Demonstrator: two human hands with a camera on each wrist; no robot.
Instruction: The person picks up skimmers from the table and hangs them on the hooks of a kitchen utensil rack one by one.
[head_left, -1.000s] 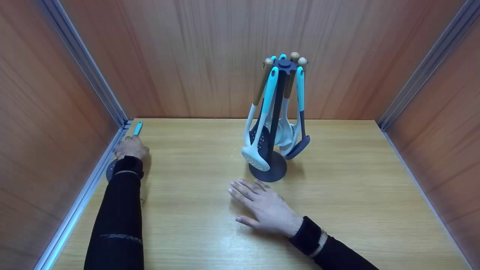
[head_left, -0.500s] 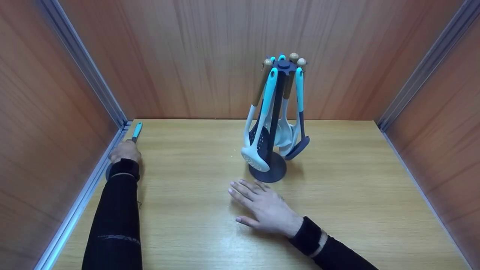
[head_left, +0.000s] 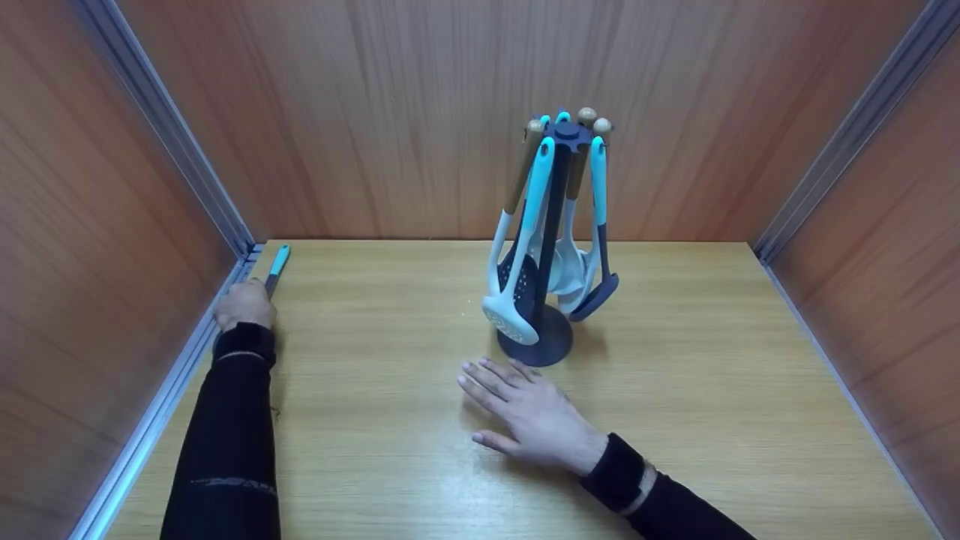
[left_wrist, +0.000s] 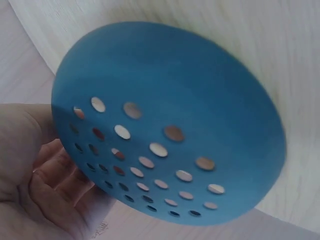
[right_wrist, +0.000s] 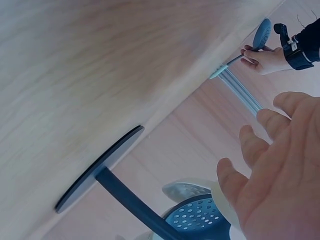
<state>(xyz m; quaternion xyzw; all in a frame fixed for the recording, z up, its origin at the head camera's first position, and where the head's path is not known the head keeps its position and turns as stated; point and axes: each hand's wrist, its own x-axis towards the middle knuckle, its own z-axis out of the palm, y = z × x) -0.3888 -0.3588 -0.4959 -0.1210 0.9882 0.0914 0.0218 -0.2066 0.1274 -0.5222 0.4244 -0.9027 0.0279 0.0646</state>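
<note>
A dark skimmer with a turquoise handle (head_left: 280, 260) lies along the left edge, handle toward the back. My left hand (head_left: 245, 304) holds it by the dark shaft; the right wrist view shows those fingers (right_wrist: 255, 56) around the shaft near the head. The perforated round head (left_wrist: 175, 90) fills the left wrist view, partly covering the curled fingers; the hand and cuff hide it in the head view. My right hand (head_left: 529, 416) is palm down with straight, spread fingers, just in front of the utensil stand's round base (head_left: 551, 346). It holds nothing.
The dark stand carries several hanging utensils, among them a pale skimmer (head_left: 510, 319) and a dark ladle (head_left: 596, 296). Wood panels with metal rails (head_left: 161, 409) bound the table (head_left: 390, 390) at left, right and back.
My left hand has shifted left and a little nearer, baring more of the skimmer's shaft. The skimmer's head has gone from sight behind the hand and cuff. My right hand stays put.
</note>
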